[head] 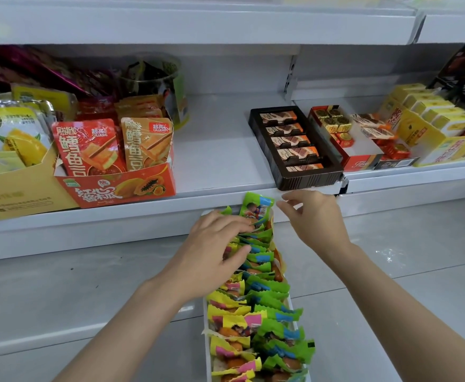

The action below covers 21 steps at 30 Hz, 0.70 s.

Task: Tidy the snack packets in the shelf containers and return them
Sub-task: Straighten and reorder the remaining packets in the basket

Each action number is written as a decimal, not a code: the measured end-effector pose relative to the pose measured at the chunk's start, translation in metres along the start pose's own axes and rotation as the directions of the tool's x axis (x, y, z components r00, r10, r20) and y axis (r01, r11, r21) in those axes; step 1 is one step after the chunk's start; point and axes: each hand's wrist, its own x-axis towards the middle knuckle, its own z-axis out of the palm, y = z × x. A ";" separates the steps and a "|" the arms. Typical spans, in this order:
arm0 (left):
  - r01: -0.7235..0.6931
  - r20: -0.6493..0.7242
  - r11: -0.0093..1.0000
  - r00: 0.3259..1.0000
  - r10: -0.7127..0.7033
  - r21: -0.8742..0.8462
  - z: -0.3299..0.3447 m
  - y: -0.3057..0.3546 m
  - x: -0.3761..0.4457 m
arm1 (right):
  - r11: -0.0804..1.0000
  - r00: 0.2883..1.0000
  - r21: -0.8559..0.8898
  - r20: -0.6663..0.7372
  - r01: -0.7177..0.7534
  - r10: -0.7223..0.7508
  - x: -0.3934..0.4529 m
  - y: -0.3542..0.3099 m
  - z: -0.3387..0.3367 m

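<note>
A long white container [206, 321] full of several green and yellow snack packets [264, 304] juts out from under the shelf edge toward me. My left hand [214, 244] lies on the packets near the far end, fingers spread and pressing them down. One green packet [256, 206] stands upright at the far end. My right hand [312, 216] hovers just right of that packet, fingers loosely bent, holding nothing.
The white shelf [220, 150] above has a bare gap in its middle. Left of the gap stand an orange carton of fish snacks [115, 186] and a yellow carton [19, 194]. To the right sit a brown chocolate tray [308, 180], a red box [359, 162] and yellow boxes [429, 125].
</note>
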 end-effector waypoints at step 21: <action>0.010 -0.017 0.998 1.000 -0.011 -0.061 0.002 -0.002 -0.007 | 0.759 0.987 0.631 -0.084 0.161 -0.140 -0.009 -0.059 -0.067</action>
